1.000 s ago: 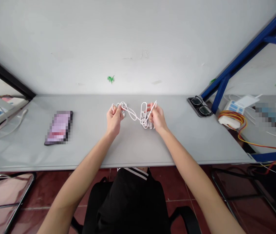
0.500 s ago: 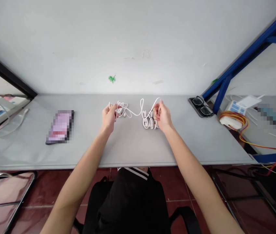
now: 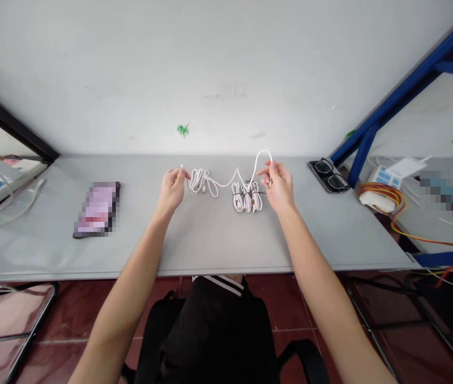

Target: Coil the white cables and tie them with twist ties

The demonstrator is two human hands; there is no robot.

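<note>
Left hand (image 3: 172, 189) pinches one end of the white cable (image 3: 226, 185) between thumb and fingertips, just above the table (image 3: 210, 240). Right hand (image 3: 280, 185) also pinches the cable, thumb to forefinger, holding a loop lifted off the surface, other fingers curled. The cable sags between the hands, mid table, far half. Two coiled parts rest on the table in that span. The small coil (image 3: 199, 180) sits just right of the left hand. The bigger coil (image 3: 246, 196) sits just left of the right hand, dark ties around it, close against the fingers.

Phone (image 3: 97, 209) lies flat to the left, well apart from the left hand, screen blurred. Glasses (image 3: 330, 175) lie right of the right hand, near it, on a dark tray at the far edge, beside the blue frame (image 3: 390, 101). Past the frame is a power strip (image 3: 386, 175), with red and yellow wires (image 3: 384, 193) looped by it and trailing near right. A white cord (image 3: 18, 210) lies at far left. The wall (image 3: 226, 64) rises behind, with a green mark (image 3: 182, 129) above the cable. Black chair (image 3: 210, 330) sits near, under the table edge, between the forearms.
</note>
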